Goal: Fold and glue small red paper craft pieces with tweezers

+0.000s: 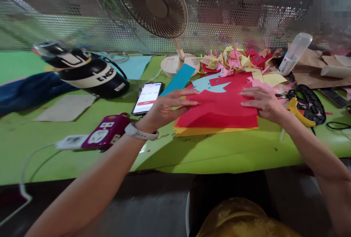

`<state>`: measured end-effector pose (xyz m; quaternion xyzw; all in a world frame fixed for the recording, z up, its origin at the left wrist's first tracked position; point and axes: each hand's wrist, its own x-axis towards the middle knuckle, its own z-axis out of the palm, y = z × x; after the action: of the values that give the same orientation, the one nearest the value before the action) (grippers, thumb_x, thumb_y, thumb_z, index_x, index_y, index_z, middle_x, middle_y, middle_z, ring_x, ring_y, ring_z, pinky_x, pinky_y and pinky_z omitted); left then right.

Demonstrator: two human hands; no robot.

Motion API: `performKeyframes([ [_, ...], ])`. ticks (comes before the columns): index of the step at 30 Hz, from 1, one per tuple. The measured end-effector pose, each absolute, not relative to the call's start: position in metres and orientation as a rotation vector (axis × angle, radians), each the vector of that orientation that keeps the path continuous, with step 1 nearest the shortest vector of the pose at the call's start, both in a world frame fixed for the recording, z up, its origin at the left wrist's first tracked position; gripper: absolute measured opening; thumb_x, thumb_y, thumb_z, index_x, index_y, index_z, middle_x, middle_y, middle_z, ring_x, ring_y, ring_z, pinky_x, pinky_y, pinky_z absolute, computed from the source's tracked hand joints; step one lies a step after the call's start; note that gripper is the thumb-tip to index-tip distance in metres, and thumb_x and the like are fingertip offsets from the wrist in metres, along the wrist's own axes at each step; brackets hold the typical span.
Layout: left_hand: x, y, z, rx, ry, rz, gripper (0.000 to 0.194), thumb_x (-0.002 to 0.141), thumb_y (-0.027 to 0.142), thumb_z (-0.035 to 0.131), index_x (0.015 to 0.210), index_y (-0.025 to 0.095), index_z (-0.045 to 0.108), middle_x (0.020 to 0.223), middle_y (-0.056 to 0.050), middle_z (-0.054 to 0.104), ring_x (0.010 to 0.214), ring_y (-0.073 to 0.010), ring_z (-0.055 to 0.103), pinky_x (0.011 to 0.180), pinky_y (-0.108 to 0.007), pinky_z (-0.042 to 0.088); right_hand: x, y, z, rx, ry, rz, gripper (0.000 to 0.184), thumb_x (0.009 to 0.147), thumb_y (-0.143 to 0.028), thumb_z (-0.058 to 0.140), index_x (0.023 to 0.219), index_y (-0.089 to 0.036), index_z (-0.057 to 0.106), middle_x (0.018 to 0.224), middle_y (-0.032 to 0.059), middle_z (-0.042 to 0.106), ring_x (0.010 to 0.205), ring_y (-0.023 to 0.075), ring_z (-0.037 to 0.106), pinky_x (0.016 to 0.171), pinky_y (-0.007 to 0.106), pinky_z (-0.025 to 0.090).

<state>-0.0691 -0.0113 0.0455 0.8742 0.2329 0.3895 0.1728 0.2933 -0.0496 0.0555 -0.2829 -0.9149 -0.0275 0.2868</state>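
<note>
Paper (219, 111), bright red, lay over an orange sheet (189, 132) on the tabletop (233, 156), left hand (168, 108) and right hand (263, 103) spread over its sides, apparently squaring it up, next move seemingly calling for even pressure!

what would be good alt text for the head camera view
A person's left hand and right hand touch red paper layered over orange paper on a green table. Colourful paper scraps and a fan are behind; a phone lies to the left.
</note>
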Motion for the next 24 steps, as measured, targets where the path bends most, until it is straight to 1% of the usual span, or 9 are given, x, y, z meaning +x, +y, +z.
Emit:
performKeyframes([
  [3, -0.079, -0.017, 0.032, 2.625, 0.613, 0.924, 0.021, 0.094, 0.026, 0.058, 0.109, 0.027, 0.073, 0.132, -0.008, 0.065, 0.122, -0.0216, 0.061, 0.105, -0.045, 0.049, 0.296, -0.066, 0.058, -0.725, -2.607, -0.107, 0.039, 0.083, -0.006, 0.050, 0.108, -0.026, 0.072, 0.124, 0.0056, 0.070, 0.120, 0.0242, 0.061, 0.098, 0.046, 0.051],
  [6, -0.084, -0.029, 0.019, 2.813, 0.545, 0.756, 0.026, 0.096, 0.026, 0.053, 0.115, 0.028, 0.071, 0.128, -0.008, 0.068, 0.122, -0.0225, 0.061, 0.105, -0.043, 0.049, 0.298, -0.080, 0.048, -0.729, -2.676, -0.106, 0.037, 0.085, -0.006, 0.049, 0.107, -0.024, 0.072, 0.123, 0.0065, 0.070, 0.119, 0.0238, 0.062, 0.096, 0.044, 0.053],
  [8, -0.086, -0.038, 0.012, 2.865, 0.552, 0.654, 0.026, 0.096, 0.025, 0.052, 0.111, 0.028, 0.073, 0.123, -0.006, 0.071, 0.119, -0.0224, 0.062, 0.105, -0.042, 0.049, 0.298, -0.085, 0.035, -0.738, -2.693, -0.065, 0.037, 0.085, -0.006, 0.049, 0.108, -0.023, 0.072, 0.122, 0.0071, 0.071, 0.117, 0.0231, 0.064, 0.094, 0.042, 0.055],
  [11, -0.087, -0.052, 0.006, 2.833, 0.653, 0.473, 0.028, 0.096, 0.024, 0.048, 0.110, 0.027, 0.072, 0.116, -0.005, 0.074, 0.113, -0.0211, 0.065, 0.102, -0.038, 0.050, 0.295, -0.088, 0.014, -0.779, -2.693, 0.076, 0.037, 0.085, -0.007, 0.049, 0.109, -0.023, 0.072, 0.118, 0.0058, 0.073, 0.112, 0.0210, 0.066, 0.096, 0.040, 0.054],
  [15, -0.083, -0.060, 0.018, 2.677, 0.742, 0.315, 0.028, 0.094, 0.029, 0.048, 0.105, 0.023, 0.073, 0.113, -0.008, 0.074, 0.109, -0.0217, 0.067, 0.095, -0.036, 0.051, 0.291, -0.084, 0.002, -0.845, -2.645, 0.309, 0.032, 0.087, -0.009, 0.050, 0.105, -0.021, 0.073, 0.114, 0.0075, 0.074, 0.107, 0.0199, 0.068, 0.094, 0.037, 0.053],
  [17, -0.075, -0.058, 0.032, 2.563, 0.786, 0.205, 0.030, 0.090, 0.038, 0.054, 0.107, 0.022, 0.072, 0.117, -0.009, 0.072, 0.110, -0.0233, 0.065, 0.095, -0.035, 0.049, 0.286, -0.079, 0.006, -0.920, -2.624, 0.415, 0.025, 0.089, -0.014, 0.051, 0.103, -0.019, 0.072, 0.109, 0.0085, 0.074, 0.104, 0.0202, 0.068, 0.092, 0.035, 0.052],
  [19, -0.060, -0.053, 0.046, 2.428, 0.851, 0.141, 0.039, 0.088, 0.049, 0.055, 0.110, 0.022, 0.071, 0.114, -0.009, 0.072, 0.104, -0.0233, 0.067, 0.091, -0.035, 0.049, 0.278, -0.071, 0.013, -1.075, -2.607, 0.473, 0.018, 0.092, -0.023, 0.054, 0.097, -0.018, 0.071, 0.098, 0.0093, 0.075, 0.094, 0.0209, 0.068, 0.084, 0.034, 0.051],
  [21, -0.041, -0.046, 0.055, 2.317, 0.912, 0.151, 0.045, 0.090, 0.056, 0.047, 0.102, 0.021, 0.073, 0.108, -0.008, 0.073, 0.097, -0.0234, 0.067, 0.087, -0.034, 0.049, 0.267, -0.063, 0.020, -1.264, -2.576, 0.502, 0.020, 0.093, -0.033, 0.057, 0.089, -0.017, 0.068, 0.086, 0.0084, 0.073, 0.081, 0.0202, 0.066, 0.074, 0.031, 0.048],
  [24, -0.010, -0.033, 0.053, 2.158, 0.982, 0.249, 0.047, 0.085, 0.062, 0.052, 0.092, 0.020, 0.073, 0.094, -0.007, 0.075, 0.086, -0.0229, 0.067, 0.075, -0.031, 0.049, 0.250, -0.051, 0.027, -1.440, -2.509, 0.555, 0.023, 0.089, -0.040, 0.063, 0.090, -0.017, 0.065, 0.083, 0.0060, 0.071, 0.073, 0.0188, 0.064, 0.066, 0.028, 0.041],
])
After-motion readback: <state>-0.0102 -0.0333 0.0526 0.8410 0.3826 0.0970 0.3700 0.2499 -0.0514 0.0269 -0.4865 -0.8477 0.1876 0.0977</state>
